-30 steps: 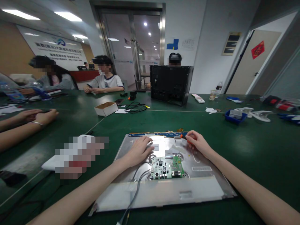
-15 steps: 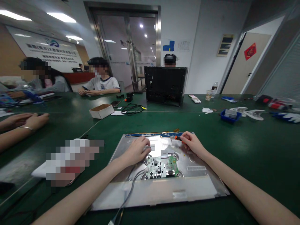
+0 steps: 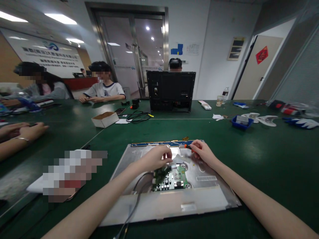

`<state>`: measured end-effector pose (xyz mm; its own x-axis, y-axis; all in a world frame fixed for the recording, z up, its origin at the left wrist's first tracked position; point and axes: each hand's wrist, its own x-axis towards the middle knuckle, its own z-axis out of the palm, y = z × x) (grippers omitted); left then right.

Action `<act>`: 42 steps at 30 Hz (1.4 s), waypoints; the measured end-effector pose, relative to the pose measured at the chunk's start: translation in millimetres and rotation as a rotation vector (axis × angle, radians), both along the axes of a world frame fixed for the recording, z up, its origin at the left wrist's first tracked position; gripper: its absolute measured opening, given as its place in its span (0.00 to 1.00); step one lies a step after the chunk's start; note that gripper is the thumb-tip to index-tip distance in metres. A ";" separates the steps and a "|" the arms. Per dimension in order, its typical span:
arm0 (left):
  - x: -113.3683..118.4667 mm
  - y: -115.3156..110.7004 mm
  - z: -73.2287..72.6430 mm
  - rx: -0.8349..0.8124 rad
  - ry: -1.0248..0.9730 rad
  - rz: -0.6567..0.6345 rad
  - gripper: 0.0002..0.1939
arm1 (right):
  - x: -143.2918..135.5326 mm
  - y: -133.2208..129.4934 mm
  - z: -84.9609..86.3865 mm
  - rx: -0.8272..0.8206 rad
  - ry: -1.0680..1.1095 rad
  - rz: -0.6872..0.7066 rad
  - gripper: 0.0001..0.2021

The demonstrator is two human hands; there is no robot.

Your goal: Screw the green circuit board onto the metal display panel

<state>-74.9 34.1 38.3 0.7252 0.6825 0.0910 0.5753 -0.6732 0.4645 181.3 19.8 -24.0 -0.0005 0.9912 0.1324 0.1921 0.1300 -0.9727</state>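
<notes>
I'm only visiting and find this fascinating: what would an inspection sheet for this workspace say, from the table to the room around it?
Surface: green table, with thin pale lines across it.
Job's things: metal panel lying flat, bearing a green circuit board; blue circuit strip along its far edge.
Clutter: open box, blue tray, paper scraps.
Grip: right hand holds a screwdriver-like tool; left hand is curled over the panel, contact unclear.
Cables: grey cable crossing the panel's near edge; coiled black cable farther off.
Surroundings: black monitor-like unit, glass doors, other people seated around.
</notes>
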 end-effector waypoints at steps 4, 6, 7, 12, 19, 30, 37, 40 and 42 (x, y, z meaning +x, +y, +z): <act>36.4 -2.6 -3.7 0.034 0.070 -0.198 0.03 | 2.5 -1.2 3.3 0.000 0.018 -0.013 0.23; 46.6 -0.9 -8.6 0.070 0.111 -0.238 0.03 | 3.2 -1.6 4.4 0.001 0.023 -0.012 0.23; 49.5 0.3 -11.0 0.079 0.122 -0.247 0.03 | 3.3 -1.6 4.6 0.001 0.025 -0.010 0.23; 48.4 2.5 -17.3 0.062 0.082 -0.262 0.03 | 2.8 0.3 3.7 -0.005 0.035 -0.001 0.23; 40.0 0.2 -21.9 -0.015 -0.025 -0.221 0.07 | 2.2 -0.3 3.6 -0.010 0.060 -0.009 0.23; 40.3 -3.4 -28.2 0.002 -0.106 -0.143 0.07 | 3.1 -5.4 7.7 -0.020 0.054 -0.015 0.20; 40.8 -7.7 -30.2 0.114 -0.078 -0.177 0.07 | 4.5 -7.5 8.3 -0.030 0.050 -0.015 0.19; 41.2 -7.5 -32.0 0.129 -0.061 -0.146 0.05 | 6.0 -6.7 6.4 -0.032 0.056 -0.027 0.19; 41.4 -7.0 -33.1 0.116 -0.072 -0.125 0.05 | 7.1 -6.5 5.7 -0.036 0.059 -0.034 0.19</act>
